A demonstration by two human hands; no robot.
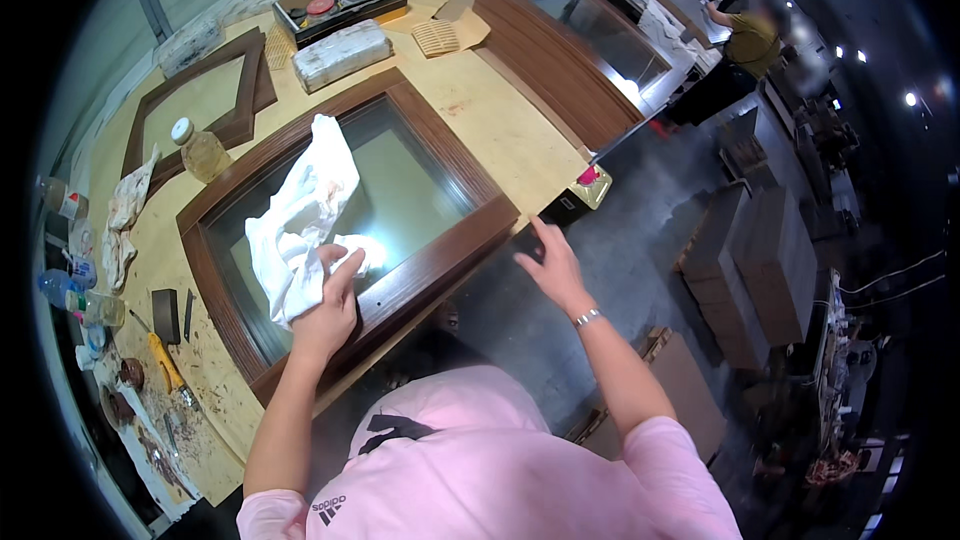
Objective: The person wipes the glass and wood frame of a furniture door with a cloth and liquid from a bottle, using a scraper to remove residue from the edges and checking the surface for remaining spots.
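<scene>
A brown wooden cabinet door (pixel 440 125) with a glass pane (pixel 415 185) lies on the worktable in front of me. My left hand (pixel 330 318) has its fingers closed on a crumpled white cloth (pixel 315 185), which is spread over the left part of the pane. Just off the door's near right corner, my right hand (pixel 552 265) hovers with its fingers apart and nothing in it. Whether a fingertip touches the corner, I cannot tell.
Left of the door stands a white-capped bottle (pixel 203 152) by another frame (pixel 150 105). Behind are a wrapped block (pixel 342 55) and an open box (pixel 345 15). Stacked doors (pixel 540 60) stand at right. Tools, including a yellow-handled one (pixel 165 362), lie at left. Another person (pixel 750 45) is far right.
</scene>
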